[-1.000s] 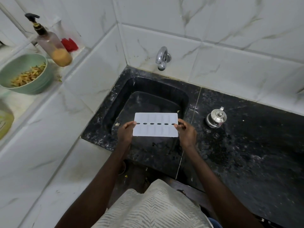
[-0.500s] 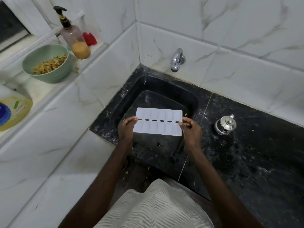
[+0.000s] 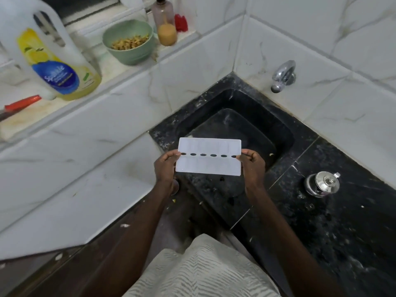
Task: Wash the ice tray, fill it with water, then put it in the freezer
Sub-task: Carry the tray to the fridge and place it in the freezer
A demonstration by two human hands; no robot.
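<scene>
A white ice tray (image 3: pixel 209 166) with a row of dark oval holes along its middle is held level over the front left part of the black sink (image 3: pixel 282 133). My left hand (image 3: pixel 165 168) pinches its left short end and my right hand (image 3: pixel 251 166) pinches its right short end. The chrome tap (image 3: pixel 282 75) sticks out of the marble wall behind the sink, and no water runs from it.
A black stone counter (image 3: pixel 342 221) to the right carries a small steel lidded pot (image 3: pixel 322 184). On the left tiled ledge (image 3: pixel 120 69) stand a large yellow dish-soap jug (image 3: pixel 57 61), a green bowl of scraps (image 3: pixel 128 42), a pump bottle (image 3: pixel 166 24) and a red-handled tool (image 3: pixel 20 103).
The view has swung left and down, bringing the soap jug and ledge into sight. Both hands still hold the tray, now nearer the sink's front left corner.
</scene>
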